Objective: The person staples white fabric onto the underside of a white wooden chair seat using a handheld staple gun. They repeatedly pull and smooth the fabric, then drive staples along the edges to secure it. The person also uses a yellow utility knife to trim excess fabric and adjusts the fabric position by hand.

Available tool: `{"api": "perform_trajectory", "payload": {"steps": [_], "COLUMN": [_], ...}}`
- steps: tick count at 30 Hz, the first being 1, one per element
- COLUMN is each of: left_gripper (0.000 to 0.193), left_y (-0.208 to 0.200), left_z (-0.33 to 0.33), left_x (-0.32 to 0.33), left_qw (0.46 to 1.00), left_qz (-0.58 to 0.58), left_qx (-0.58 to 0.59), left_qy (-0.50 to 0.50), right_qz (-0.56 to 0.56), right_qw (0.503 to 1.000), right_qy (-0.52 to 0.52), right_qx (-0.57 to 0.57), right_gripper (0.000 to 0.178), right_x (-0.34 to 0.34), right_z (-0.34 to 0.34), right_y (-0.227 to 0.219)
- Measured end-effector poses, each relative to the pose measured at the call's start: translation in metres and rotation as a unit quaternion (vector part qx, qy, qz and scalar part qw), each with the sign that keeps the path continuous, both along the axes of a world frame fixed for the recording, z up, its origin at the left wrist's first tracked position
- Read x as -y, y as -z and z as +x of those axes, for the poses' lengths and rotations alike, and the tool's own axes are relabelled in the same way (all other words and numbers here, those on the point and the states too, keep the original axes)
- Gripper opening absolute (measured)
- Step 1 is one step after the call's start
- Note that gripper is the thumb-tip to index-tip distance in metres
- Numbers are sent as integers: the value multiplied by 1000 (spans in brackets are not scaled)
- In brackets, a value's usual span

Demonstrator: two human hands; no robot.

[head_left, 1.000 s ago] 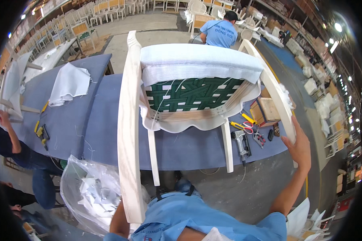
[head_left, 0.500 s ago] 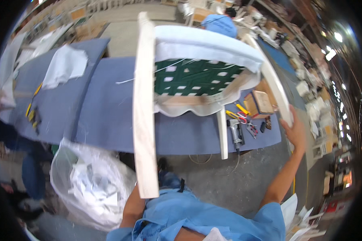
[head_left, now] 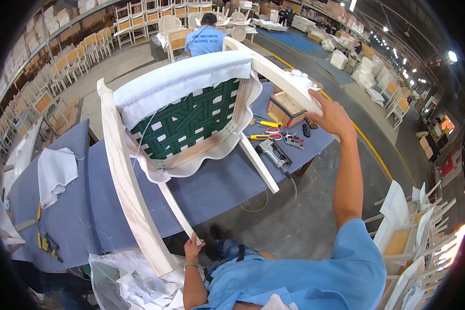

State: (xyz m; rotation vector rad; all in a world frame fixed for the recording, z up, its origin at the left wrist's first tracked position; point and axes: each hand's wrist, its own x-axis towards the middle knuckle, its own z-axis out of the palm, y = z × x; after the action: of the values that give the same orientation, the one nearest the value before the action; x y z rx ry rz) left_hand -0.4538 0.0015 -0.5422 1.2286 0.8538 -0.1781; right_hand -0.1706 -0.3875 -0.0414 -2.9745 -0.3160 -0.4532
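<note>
An upturned white chair (head_left: 191, 111) is held above the grey-blue counter (head_left: 212, 186), its underside of green webbing facing the camera. The left hand (head_left: 194, 249) is closed around the tip of one thin front leg, low and close to the body. The right hand (head_left: 331, 114) is raised with the arm stretched out, its fingers wrapped over one long back leg of the chair near its end. On the counter beyond the chair stands an open wooden box (head_left: 289, 106); what lies in it cannot be made out. Beside it lie a staple gun (head_left: 274, 154), yellow-handled tools (head_left: 263, 137) and scissors (head_left: 293, 139). A folded white cloth (head_left: 54, 173) rests toward the left end. By the person's left knee, a clear plastic bag (head_left: 134, 281) holds white fabric scraps.
</note>
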Motion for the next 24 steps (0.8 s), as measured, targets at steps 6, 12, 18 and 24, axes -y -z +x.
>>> {"api": "perform_trajectory", "payload": {"steps": [6,12,18,24], "left_gripper": [53,52,57,63], "left_y": [-2,3,6,0], "left_z": [0,-1,-2,1], "left_x": [-3,-3,-1,0], "left_qw": [1000,1000,1000,1000], "left_qz": [11,-6,-10,10], "left_qx": [-1,7,26,-21], "left_qy": [13,3,-14,17], "right_qz": [8,17,33,77], "right_qw": [1000,999,999,997], "right_qy": [4,-25,-28,-14], "right_qx": [6,23,23,-6], "right_gripper": [70,70,70,69], "right_x": [2,5,5,2], "right_z": [2,6,2,3], "right_y": [2,4,3,3]}}
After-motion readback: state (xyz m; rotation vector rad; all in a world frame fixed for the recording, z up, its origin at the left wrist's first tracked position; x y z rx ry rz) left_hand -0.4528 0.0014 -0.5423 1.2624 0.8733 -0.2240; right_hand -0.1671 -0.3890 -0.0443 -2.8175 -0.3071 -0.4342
